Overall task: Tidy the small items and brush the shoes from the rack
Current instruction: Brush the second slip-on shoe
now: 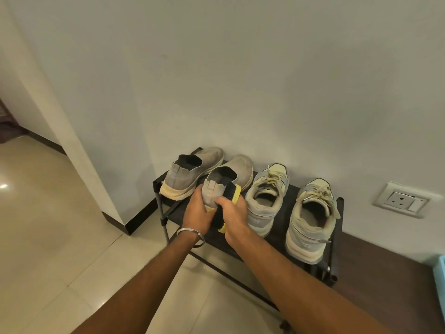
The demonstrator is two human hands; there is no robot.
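A low black shoe rack (336,266) stands against the wall. My left hand (197,209) grips the heel of a grey slip-on shoe (237,171), lifted a little over the rack's top shelf. My right hand (234,214) holds a yellow and black brush (234,192) against that shoe's right side near the heel. The matching grey slip-on (190,173) sits at the rack's left end. Two pale lace-up sneakers rest on the right half, one (267,198) by my right hand and one (311,218) at the right end.
The wall rises right behind the rack, with a socket plate (401,200) low at the right. A wall corner (120,220) juts out at the left. Pale floor tiles (60,249) spread left and in front. A light blue object's edge (440,268) shows at far right.
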